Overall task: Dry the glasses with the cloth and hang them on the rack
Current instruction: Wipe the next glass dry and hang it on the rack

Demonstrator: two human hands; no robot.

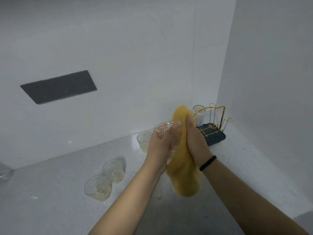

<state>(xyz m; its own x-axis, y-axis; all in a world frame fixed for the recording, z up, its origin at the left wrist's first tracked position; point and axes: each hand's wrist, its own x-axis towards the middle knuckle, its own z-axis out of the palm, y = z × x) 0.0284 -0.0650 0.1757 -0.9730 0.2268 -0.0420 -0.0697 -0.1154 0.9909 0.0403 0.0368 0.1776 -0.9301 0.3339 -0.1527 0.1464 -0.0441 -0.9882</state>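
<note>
**drying in hand: one glass on rack, three waiting on bench**

the left hand grips a ribbed glass held above the bench, fingers curled round its wall. the right hand grips a yellow cloth, bunched against the glass and hanging down below both hands. both grips are closed on their items; neither is slack.

the gold wire rack stands on a dark blue tray in the far right corner. one inverted glass sits on a rack prong; the remaining prongs visible appear unoccupied.

three glasses stand upright on the bench: one just behind the left hand, and a touching pair nearer the person and.

assessment: one glass done, one mid-drying and not yet hung, three still to be dried and hung. the task is in its early part.
</note>
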